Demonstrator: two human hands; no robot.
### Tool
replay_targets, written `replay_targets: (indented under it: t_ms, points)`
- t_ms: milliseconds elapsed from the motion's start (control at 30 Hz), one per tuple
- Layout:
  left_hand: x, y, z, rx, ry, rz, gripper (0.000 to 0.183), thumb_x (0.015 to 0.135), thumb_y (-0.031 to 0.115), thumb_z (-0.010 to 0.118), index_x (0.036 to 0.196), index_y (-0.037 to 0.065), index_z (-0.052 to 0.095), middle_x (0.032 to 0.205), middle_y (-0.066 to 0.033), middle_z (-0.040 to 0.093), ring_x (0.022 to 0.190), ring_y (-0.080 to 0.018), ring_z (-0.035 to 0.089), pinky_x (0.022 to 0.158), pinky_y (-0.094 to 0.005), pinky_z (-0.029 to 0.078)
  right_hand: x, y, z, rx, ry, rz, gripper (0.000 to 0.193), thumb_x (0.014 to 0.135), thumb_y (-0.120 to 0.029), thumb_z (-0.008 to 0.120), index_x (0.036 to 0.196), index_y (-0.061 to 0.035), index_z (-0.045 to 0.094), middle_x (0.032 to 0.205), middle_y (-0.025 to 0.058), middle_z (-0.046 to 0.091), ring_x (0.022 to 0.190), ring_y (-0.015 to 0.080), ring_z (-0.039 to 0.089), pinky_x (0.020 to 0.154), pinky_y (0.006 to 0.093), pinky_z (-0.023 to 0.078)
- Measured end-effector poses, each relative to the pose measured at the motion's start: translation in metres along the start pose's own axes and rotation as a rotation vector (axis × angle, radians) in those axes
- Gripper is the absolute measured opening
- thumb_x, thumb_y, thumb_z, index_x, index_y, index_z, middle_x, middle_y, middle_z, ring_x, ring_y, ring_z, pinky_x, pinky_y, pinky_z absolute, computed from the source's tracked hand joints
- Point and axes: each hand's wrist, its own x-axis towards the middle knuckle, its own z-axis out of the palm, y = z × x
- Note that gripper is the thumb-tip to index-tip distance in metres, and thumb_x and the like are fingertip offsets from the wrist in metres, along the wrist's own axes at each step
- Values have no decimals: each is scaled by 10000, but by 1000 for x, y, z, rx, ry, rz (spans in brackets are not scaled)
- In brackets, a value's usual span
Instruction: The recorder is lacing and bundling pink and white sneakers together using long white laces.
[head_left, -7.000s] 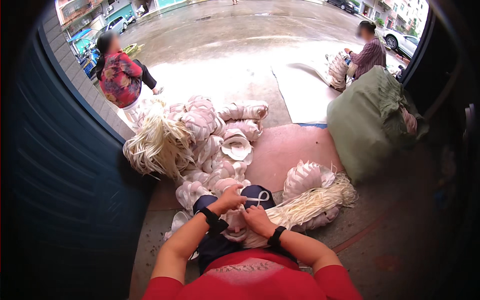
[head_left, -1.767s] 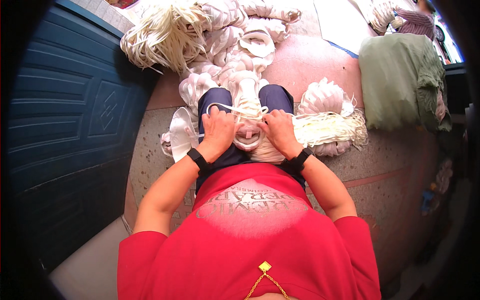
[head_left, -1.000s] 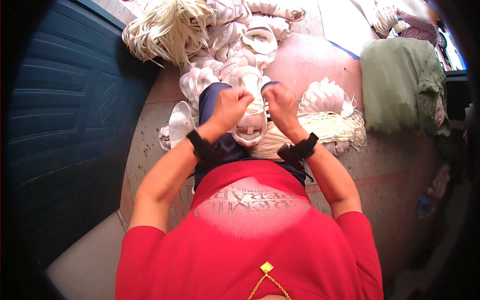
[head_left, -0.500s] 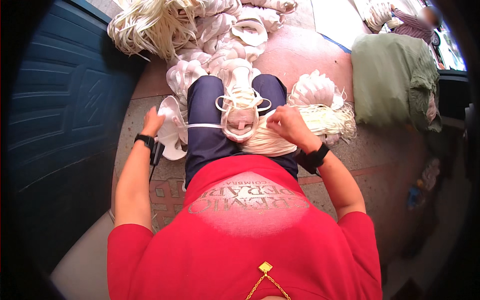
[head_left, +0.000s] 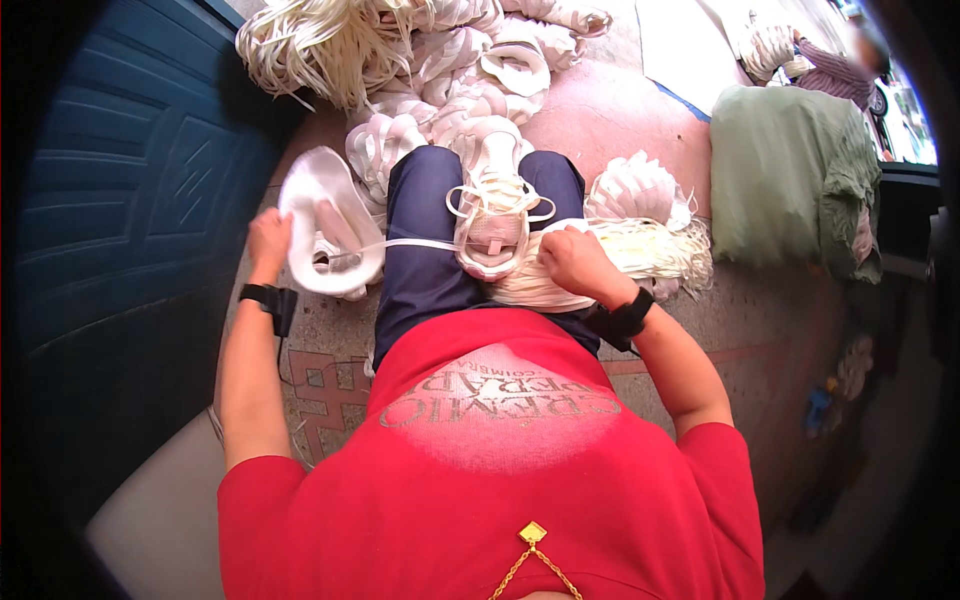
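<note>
My left hand (head_left: 268, 242) is closed on the edge of a white shoe upper (head_left: 305, 190), held beside my left thigh with its opening showing. From this upper a thin white strip (head_left: 420, 243) runs across my thigh to a pale pink and white laced shoe upper (head_left: 495, 222). That one lies between my legs, its lace loops sticking out to both sides. My right hand (head_left: 580, 265) is curled over a thick bundle of cream laces (head_left: 645, 245) lying across my right thigh. What its fingers hold, if anything, is hidden.
Ahead is a heap of shoe uppers (head_left: 455, 75) with a mass of cream laces (head_left: 320, 50). Another stack of uppers (head_left: 640, 188) lies right of my knee. A large green sack (head_left: 770, 180) stands at right, a blue panelled door (head_left: 130, 210) at left. Another person works far right.
My left hand has moved left, and the white upper in it has swung outward, turned its opening into view. My right hand has shifted slightly, its fingers more curled. The view has shifted slightly.
</note>
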Motion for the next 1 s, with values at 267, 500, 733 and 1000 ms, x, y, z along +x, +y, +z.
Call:
replay_targets:
  t_ms: [267, 500, 733, 1000]
  points:
    - [11, 146, -124, -419, 242, 170, 219, 725, 193, 583, 625, -1, 560, 532, -139, 537, 468, -213, 540, 475, -322, 419, -13, -5, -148, 1669, 253, -183, 189, 896, -168, 422, 1013, -26, 467, 668, -26, 391, 519, 43, 310, 475, 178, 276]
    - [-19, 260, -110, -461, -68, 750, 129, 668, 98, 575, 618, -19, 553, 485, -161, 477, 425, -158, 499, 429, -280, 402, 40, -91, -58, 914, -115, -229, 393, 756, -237, 604, 1020, 43, 527, 772, 48, 574, 691, 90, 519, 558, 228, 418]
    - [20, 176, -60, -904, -456, 496, 158, 857, 112, 486, 875, -9, 586, 802, -9, 591, 719, -70, 535, 640, -204, 430, 64, -85, -31, 1475, 58, 125, 307, 751, -255, 643, 926, -10, 582, 754, 52, 583, 631, 119, 545, 512, 258, 432]
    - [-59, 93, 59, -843, -441, 123, 283, 854, 266, 494, 875, -7, 568, 762, -60, 577, 696, -129, 519, 643, -265, 417, 51, -57, -35, 1761, -176, 153, 183, 832, -215, 574, 901, -47, 555, 658, -15, 530, 455, 36, 401, 381, 194, 290]
